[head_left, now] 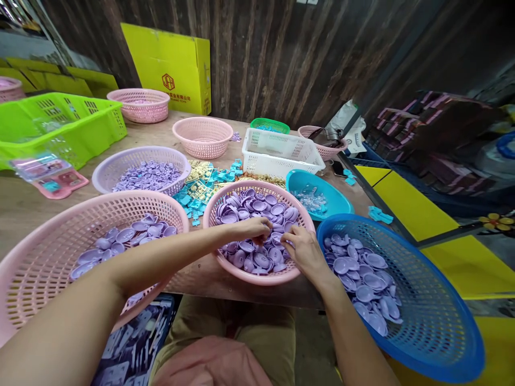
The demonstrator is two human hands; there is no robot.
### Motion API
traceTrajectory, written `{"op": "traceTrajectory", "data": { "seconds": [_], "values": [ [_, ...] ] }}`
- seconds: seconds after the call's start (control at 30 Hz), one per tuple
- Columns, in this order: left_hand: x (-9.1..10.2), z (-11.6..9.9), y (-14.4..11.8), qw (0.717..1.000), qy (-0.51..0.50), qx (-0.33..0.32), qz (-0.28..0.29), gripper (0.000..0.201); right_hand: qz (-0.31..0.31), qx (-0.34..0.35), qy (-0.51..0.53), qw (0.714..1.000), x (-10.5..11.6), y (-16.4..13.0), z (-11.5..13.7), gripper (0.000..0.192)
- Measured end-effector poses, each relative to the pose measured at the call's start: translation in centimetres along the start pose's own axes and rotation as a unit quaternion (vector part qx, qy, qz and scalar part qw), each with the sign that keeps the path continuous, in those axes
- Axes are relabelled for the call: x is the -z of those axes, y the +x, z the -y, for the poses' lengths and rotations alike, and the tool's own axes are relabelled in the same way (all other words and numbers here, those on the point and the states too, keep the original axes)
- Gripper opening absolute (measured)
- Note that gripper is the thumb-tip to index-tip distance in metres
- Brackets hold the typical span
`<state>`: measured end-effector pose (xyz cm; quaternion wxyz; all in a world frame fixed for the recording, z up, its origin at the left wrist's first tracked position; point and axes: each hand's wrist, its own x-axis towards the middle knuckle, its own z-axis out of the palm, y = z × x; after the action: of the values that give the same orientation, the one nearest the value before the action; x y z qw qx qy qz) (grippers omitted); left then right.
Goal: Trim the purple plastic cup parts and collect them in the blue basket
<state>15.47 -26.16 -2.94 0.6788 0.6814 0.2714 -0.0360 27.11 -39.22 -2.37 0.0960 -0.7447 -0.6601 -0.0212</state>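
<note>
Both my hands reach into a pink basket (257,279) full of small purple plastic dish-shaped pieces (257,206). My left hand (252,228) has its fingers curled down among the pieces at the basket's middle. My right hand (302,249) rests on the pieces at the basket's right side, fingers bent and pinching toward the left hand. Whether either hand has a piece gripped is hidden by the fingers. A blue basket (438,316) at my right holds several of the same purple pieces (368,279). A large pink basket (40,257) at my left holds more of them.
On the wooden table (24,203) stand a lilac basket (139,171) of small purple parts, loose teal and yellow parts (205,185), a teal bowl (322,195), a white crate (279,153), empty pink baskets (203,136), a green crate (60,123). A yellow box (169,67) leans on the wall.
</note>
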Motion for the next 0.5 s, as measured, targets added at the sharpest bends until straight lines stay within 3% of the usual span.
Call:
{"op": "traceTrajectory", "data": {
  "seconds": [0.1,0.2,0.33,0.5],
  "values": [
    [0.0,-0.1,0.1,0.991,-0.122,0.019,0.048,0.004,-0.054,0.035,0.038,0.997,0.0,-0.5,0.0,0.013],
    [-0.2,-0.2,0.0,0.981,-0.17,0.027,0.092,0.013,-0.083,0.057,0.101,0.99,-0.2,-0.8,0.1,0.015],
    [-0.8,-0.2,0.0,0.983,-0.169,0.0,0.067,0.014,-0.106,0.01,0.161,0.981,-0.3,-1.0,0.7,0.015],
    [-2.4,-1.0,-0.1,0.987,-0.155,-0.029,0.03,0.008,-0.09,-0.06,0.164,0.981,0.0,-1.2,1.3,0.018]
  ]
}}
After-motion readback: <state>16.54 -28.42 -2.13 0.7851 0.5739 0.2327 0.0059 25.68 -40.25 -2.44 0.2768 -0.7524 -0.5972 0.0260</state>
